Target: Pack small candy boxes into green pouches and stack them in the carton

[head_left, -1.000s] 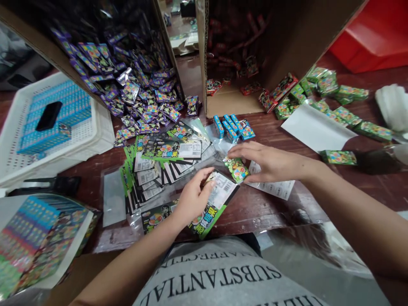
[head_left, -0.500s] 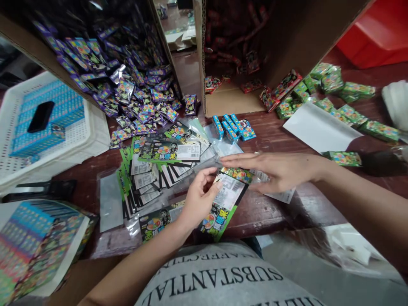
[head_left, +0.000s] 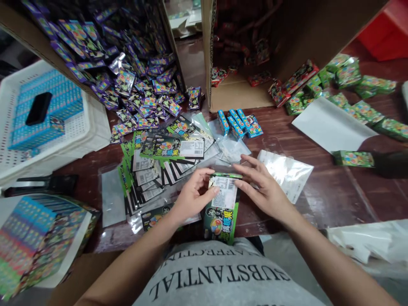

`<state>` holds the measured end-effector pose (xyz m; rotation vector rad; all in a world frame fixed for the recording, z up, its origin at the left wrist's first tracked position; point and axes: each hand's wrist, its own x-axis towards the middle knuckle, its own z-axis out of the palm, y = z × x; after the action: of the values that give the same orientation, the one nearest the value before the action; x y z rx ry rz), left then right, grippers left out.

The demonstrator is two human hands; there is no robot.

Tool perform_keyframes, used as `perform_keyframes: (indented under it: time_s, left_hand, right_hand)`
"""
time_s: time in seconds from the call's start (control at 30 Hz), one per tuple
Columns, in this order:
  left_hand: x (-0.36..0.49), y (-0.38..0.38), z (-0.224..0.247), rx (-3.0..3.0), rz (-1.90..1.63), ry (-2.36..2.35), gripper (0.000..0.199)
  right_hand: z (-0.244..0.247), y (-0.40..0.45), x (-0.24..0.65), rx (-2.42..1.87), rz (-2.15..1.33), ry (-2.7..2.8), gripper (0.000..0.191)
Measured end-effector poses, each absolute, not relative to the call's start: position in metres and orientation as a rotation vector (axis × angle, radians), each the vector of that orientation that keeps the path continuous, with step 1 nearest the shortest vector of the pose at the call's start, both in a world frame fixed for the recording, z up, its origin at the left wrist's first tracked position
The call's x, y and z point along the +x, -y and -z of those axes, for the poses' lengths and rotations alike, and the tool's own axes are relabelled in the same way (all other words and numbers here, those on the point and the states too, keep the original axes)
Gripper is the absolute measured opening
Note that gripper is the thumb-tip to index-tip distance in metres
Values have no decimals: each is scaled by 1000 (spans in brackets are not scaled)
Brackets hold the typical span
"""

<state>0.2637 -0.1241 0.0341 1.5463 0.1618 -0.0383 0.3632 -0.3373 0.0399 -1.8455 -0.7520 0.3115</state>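
My left hand (head_left: 196,191) is closed on the left edge of a black and green printed candy card (head_left: 222,212), its thumb lying over the white barcode panel. The card slants down toward my body, and a thin green edge shows along its top. On the other side, my right hand (head_left: 263,185) has its fingers apart, with the tips at the card's upper right corner. Whether they press on it I cannot tell. Left of the card spreads a pile of similar printed cards (head_left: 172,146) with clear plastic sleeves. Several small blue candy boxes (head_left: 236,123) stand just beyond.
Purple candy packets (head_left: 137,97) spill from a carton at the back left. A second carton (head_left: 236,100) holds red packets. Green packets (head_left: 365,110) and a white sheet (head_left: 333,123) lie right. A white basket (head_left: 95,131) with blue boxes and a phone (head_left: 38,109) stands left.
My right hand has drawn back from above the card's top, and its fingers have spread. The card has turned more upright in view. A clear plastic bag at right is now uncovered.
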Motion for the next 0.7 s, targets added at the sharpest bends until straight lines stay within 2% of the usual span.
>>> perform_keyframes:
  time_s: [0.1,0.27,0.43,0.53,0.7]
  left_hand:
    - [271,113,-38,1547,107,-124,35]
    - [277,106,-43,1569,213,-96,29]
    - [285,104,-43,1654,52,-99,14]
    - [287,107,-36,1631,-53,-169,13]
    - [287,114,-28,1457,-10,-274,10]
  right_hand:
    - [-33,339,350,-1679,-409,518,43]
    - [-28,338,341,-1655,-549,464,21]
    - [-28,326,334,-1531,-345,233,45]
    - [-26,316,326,-1484,-196,61,31]
    - [-26,314,326,-1578,-254,131,18]
